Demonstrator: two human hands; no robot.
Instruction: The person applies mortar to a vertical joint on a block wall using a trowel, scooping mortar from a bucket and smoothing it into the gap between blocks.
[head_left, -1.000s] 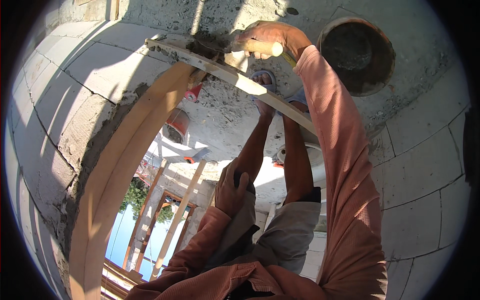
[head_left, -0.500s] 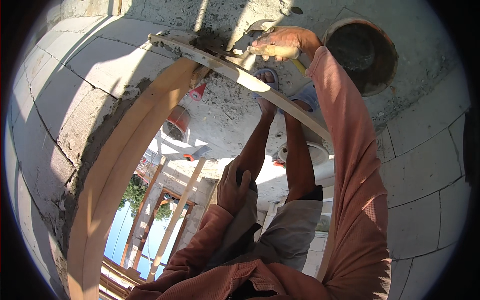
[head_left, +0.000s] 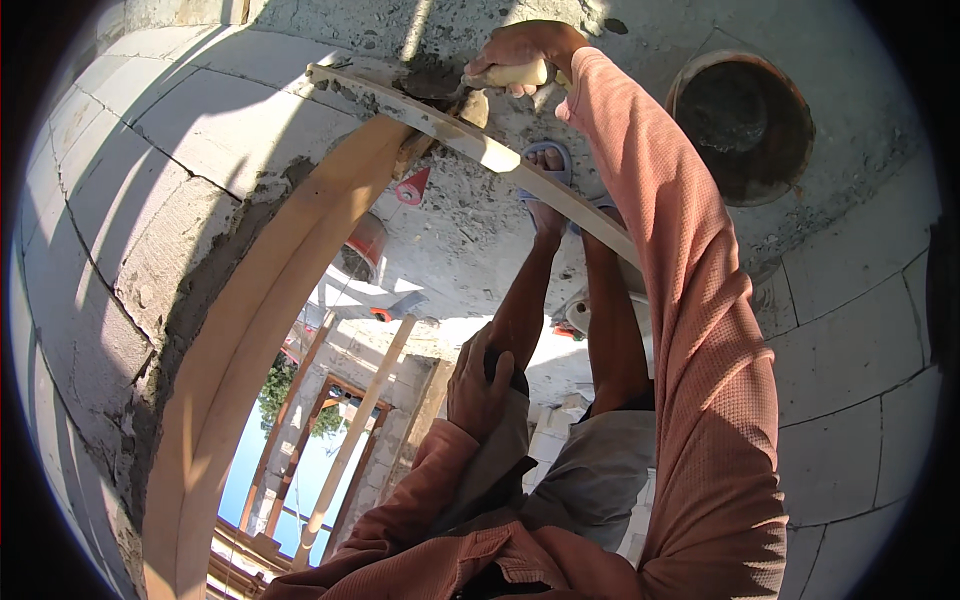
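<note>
My right hand (head_left: 517, 55), at the upper middle, is closed around the pale wooden handle of a trowel (head_left: 432, 80). The trowel's dark blade sits at the foot of the block wall, just beyond a wooden batten (head_left: 420, 115); mortar lies around it. That batten slants across in front of my feet, its far left end by the wall. Lower down, my left hand (head_left: 478, 385) lies with fingers stretched over my knee, holding nothing. A long wooden frame board (head_left: 225, 330) stands along the wall's mortar-smeared edge at the left.
A round bucket (head_left: 745, 125) with grey wet contents stands at the upper right. Pale block walls (head_left: 270, 110) rise at left and right. On the rough floor are a red cone-shaped thing (head_left: 412, 187), a reddish bucket (head_left: 365, 245) and a saw-like tool (head_left: 400, 306).
My right hand has moved left and slightly farther away with the trowel, bringing its blade to the base of the wall. My left hand stays on the knee.
</note>
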